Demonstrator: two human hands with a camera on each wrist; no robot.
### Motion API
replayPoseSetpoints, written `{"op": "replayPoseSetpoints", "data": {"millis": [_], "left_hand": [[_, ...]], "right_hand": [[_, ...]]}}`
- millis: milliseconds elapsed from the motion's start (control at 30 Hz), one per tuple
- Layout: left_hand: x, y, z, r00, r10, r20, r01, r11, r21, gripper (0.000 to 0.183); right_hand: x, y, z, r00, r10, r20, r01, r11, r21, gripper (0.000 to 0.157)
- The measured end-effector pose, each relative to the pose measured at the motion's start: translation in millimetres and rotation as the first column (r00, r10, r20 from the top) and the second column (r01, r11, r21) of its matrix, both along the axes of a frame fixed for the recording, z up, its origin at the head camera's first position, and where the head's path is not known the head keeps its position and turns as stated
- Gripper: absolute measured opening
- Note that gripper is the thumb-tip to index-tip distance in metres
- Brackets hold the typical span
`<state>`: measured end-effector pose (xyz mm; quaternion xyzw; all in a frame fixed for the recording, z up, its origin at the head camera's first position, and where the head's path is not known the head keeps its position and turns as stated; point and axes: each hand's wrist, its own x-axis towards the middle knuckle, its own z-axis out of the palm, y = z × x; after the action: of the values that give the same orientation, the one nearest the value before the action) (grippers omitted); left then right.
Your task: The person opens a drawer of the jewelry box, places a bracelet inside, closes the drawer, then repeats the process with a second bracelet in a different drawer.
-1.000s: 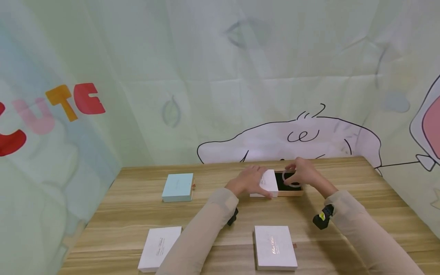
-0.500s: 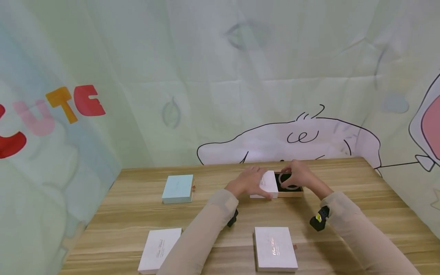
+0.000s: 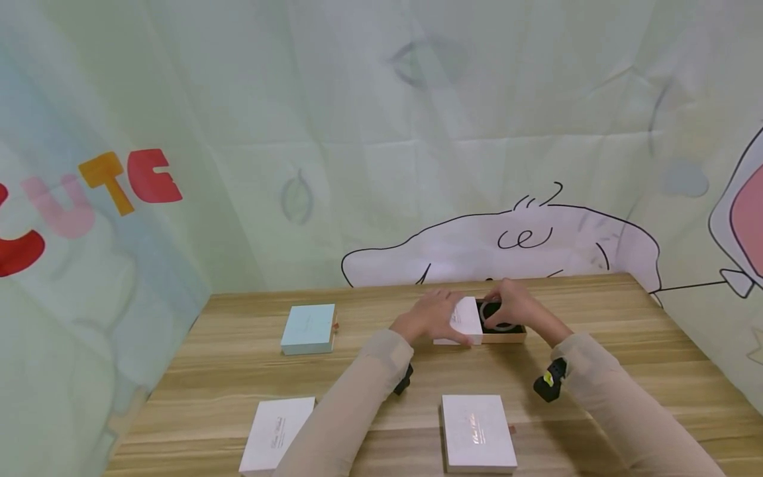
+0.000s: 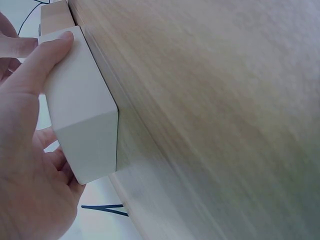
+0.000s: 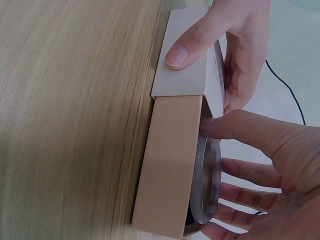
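A white slide-out box sits toward the back of the table, its sleeve (image 3: 468,320) to the left and its tan drawer (image 3: 505,338) pulled out to the right. My left hand (image 3: 430,316) grips the sleeve, the thumb along the near side and the fingers across the far side. Over the drawer's black lining, my right hand (image 3: 517,307) holds a clear greyish bangle (image 5: 199,190) between thumb and fingers. In the right wrist view the bangle leans at the drawer's opening, partly inside, with the thumb at one end of it. The left wrist view shows the sleeve's closed end (image 4: 90,145).
A light blue box (image 3: 308,328) lies at the back left. Two more white boxes, one at the front left (image 3: 277,430) and one at the front middle (image 3: 479,430), rest on the wooden table (image 3: 369,377). A printed curtain (image 3: 369,165) hangs behind the table's far edge.
My right hand has shifted left with the bangle, bringing it closer to the sleeve and lower over the drawer. My left hand stays on the sleeve.
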<state>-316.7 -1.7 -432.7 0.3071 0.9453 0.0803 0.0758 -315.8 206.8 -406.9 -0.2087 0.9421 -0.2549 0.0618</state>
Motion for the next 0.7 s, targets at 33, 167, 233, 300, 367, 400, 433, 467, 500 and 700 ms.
{"op": "replayPoseSetpoints", "data": {"millis": [33, 167, 233, 300, 367, 400, 433, 467, 500, 700], "left_hand": [[0.1, 0.1, 0.0, 1.0, -0.001, 0.0, 0.001, 1.0, -0.001, 0.103], [0.5, 0.1, -0.6, 1.0, 0.003, 0.004, -0.003, 1.0, 0.004, 0.103], [0.5, 0.1, -0.9, 1.0, 0.003, 0.004, -0.003, 1.0, 0.006, 0.103], [0.3, 0.2, -1.2, 1.0, 0.003, 0.004, -0.003, 1.0, 0.009, 0.102], [0.1, 0.2, -1.6, 1.0, 0.001, 0.002, -0.001, 1.0, 0.009, 0.102], [-0.2, 0.2, -2.0, 1.0, 0.0, 0.0, 0.0, 1.0, 0.007, 0.102], [-0.2, 0.2, -2.2, 1.0, -0.001, 0.0, 0.001, 1.0, 0.007, 0.102], [-0.3, 0.1, -2.5, 1.0, -0.002, 0.0, 0.002, 1.0, 0.006, 0.103], [-0.4, 0.0, -2.8, 1.0, -0.003, 0.0, 0.003, 1.0, 0.006, 0.103], [-1.2, -0.1, -3.5, 1.0, -0.007, -0.004, 0.007, 1.0, 0.01, 0.102]], "right_hand": [[0.1, -0.6, -0.4, 1.0, -0.003, -0.004, 0.003, 1.0, 0.001, 0.046], [1.5, -2.7, -0.9, 1.0, -0.013, -0.007, 0.013, 1.0, 0.01, 0.046], [1.8, -4.1, -1.8, 1.0, -0.023, 0.001, 0.023, 1.0, 0.013, 0.046], [1.9, -5.0, -3.0, 1.0, -0.022, 0.004, 0.022, 1.0, 0.017, 0.046], [1.4, -5.7, -4.6, 1.0, -0.024, 0.006, 0.024, 0.999, 0.022, 0.045], [1.2, -6.0, -5.2, 1.0, -0.026, 0.007, 0.026, 0.999, 0.024, 0.044], [1.1, -6.2, -5.6, 1.0, -0.027, 0.008, 0.027, 0.999, 0.026, 0.044], [0.9, -6.1, -6.0, 1.0, -0.026, 0.009, 0.026, 0.999, 0.028, 0.044], [0.6, -6.0, -6.2, 1.0, -0.024, 0.008, 0.023, 0.999, 0.033, 0.044], [0.0, -5.7, -5.7, 1.0, -0.009, -0.003, 0.009, 1.0, 0.03, 0.043]]}}
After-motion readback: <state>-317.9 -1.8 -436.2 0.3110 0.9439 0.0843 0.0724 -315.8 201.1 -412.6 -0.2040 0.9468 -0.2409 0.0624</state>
